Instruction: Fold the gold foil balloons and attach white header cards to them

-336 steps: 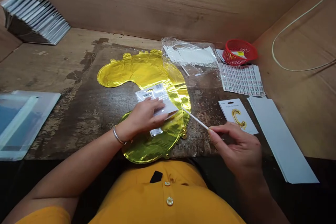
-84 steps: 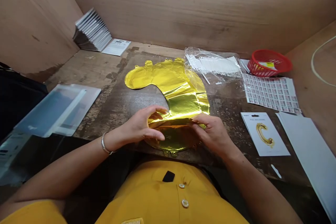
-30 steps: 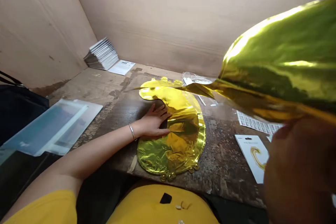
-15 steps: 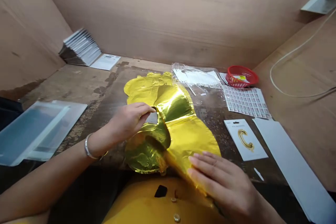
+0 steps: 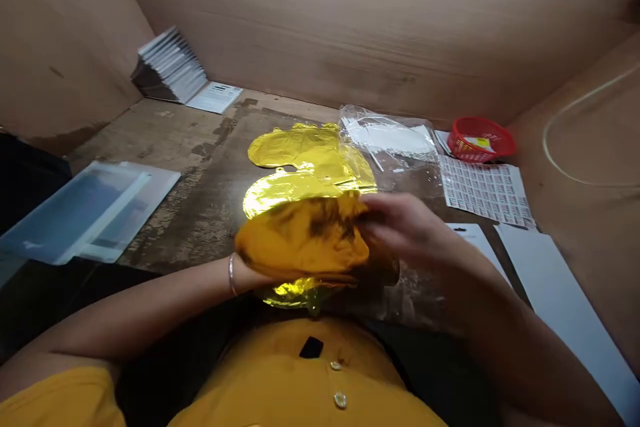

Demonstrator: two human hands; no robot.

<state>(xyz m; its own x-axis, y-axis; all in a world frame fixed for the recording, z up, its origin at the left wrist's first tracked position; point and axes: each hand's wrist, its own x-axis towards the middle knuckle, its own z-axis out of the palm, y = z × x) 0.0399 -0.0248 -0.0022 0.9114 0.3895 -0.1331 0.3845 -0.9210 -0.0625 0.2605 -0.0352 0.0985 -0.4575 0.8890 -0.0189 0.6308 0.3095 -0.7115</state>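
A flat gold foil balloon (image 5: 305, 240) is lifted in front of me, its near part folded over and blurred by motion. My right hand (image 5: 407, 223), also smeared, grips the right edge of this folded part. Beneath the same fold goes my left hand (image 5: 250, 275); only the wrist end with a silver bangle shows, and its fingers are hidden. More shiny gold foil (image 5: 295, 145) lies flat on the table behind, with curved, lobed outlines. Whether it is one balloon or a stack, I cannot tell.
Back right are a clear bag of white strips (image 5: 390, 137), a red basket (image 5: 483, 140) and a sticker sheet (image 5: 487, 193). White card strips (image 5: 570, 307) lie at right. Translucent plastic sleeves (image 5: 90, 213) lie left; a stack of cards (image 5: 173, 67) leans in the back-left corner.
The near part of the foil has been raised and folded over. My right hand moved up and away from my body to its edge; my left hand went underneath.
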